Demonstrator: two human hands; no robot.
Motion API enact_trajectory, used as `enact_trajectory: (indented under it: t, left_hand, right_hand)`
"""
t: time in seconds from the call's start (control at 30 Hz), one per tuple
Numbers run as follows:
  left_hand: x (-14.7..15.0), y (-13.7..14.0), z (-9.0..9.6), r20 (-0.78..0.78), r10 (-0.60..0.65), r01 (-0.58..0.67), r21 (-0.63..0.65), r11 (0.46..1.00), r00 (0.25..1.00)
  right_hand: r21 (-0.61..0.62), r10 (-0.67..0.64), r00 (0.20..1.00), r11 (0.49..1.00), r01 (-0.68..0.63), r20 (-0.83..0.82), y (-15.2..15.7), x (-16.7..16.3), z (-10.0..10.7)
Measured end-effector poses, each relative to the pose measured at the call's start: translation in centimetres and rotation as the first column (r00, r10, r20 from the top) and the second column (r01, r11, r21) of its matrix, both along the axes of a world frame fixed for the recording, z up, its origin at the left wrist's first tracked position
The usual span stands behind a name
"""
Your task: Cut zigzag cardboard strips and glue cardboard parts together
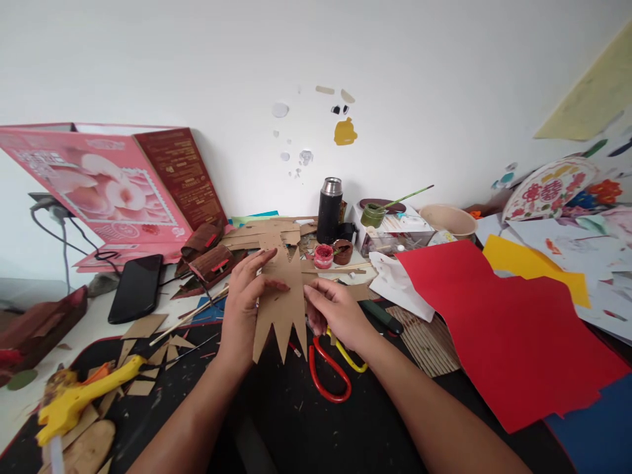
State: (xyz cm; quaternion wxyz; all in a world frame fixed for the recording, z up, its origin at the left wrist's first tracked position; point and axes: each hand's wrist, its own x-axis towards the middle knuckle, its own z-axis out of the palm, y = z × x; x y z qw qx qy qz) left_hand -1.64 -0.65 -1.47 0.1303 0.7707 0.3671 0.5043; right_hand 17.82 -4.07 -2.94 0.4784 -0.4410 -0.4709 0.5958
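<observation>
A flat piece of brown cardboard (281, 303), with zigzag points cut along its near end and more points at the far end, is held up in front of me. My left hand (247, 283) grips its left edge, with the fingers lying across the face. At the right edge, my right hand (333, 309) pinches the cardboard between thumb and fingers. Below the right hand lie scissors with one red handle (330, 375) and one yellow handle (348, 352); their blades are hidden. A green-handled tool (380, 317) lies right of the right hand.
A yellow glue gun (83, 398) lies at left among cardboard scraps, near a black phone (135, 288). Behind stand a black thermos (330, 210), a red paint jar (324, 257) and a green paint jar (372, 216). Red paper (503, 322) covers the right. A pink box (108, 184) leans left.
</observation>
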Motion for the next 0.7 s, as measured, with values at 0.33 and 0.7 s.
enact_trajectory:
  t: [0.33,0.7]
  left_hand:
    - [0.9,-0.5,-0.5,-0.016,-0.066,0.065,-0.048,0.997,0.998]
    - [-0.8,1.2,1.2,0.422,-0.031,0.361,-0.734,0.575,0.906]
  right_hand:
    - [-0.060,-0.005,0.993,0.998,-0.002,-0.116,0.1,-0.3,-0.3]
    - [-0.037,-0.033,0.999,0.999,0.035,0.031,-0.1,-0.2,0.5]
